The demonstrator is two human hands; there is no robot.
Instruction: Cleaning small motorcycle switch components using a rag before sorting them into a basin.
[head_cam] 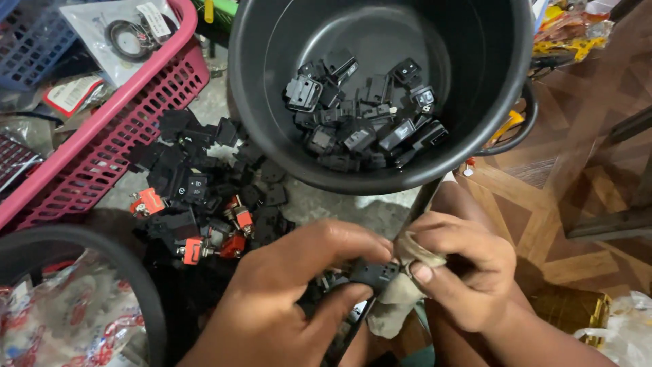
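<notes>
My left hand (292, 285) grips a small black plastic switch (375, 274) between thumb and fingers, low in the middle of the view. My right hand (462, 268) meets it from the right, pinching a dirty beige cloth (397, 299) against the switch. A thin dark rod (420, 204) rises from between the hands toward the bucket. Above them stands a black bucket (496, 81) holding several black switches (367, 115). On the floor to the left lies a pile of black and orange switches (204, 197).
A pink plastic basket (102, 129) with packaged parts sits at the upper left beside a blue basket (27, 41). Another black container rim (129, 272) with red-and-white wrappers is at the lower left. Patterned wooden flooring (564, 190) and plastic bags lie on the right.
</notes>
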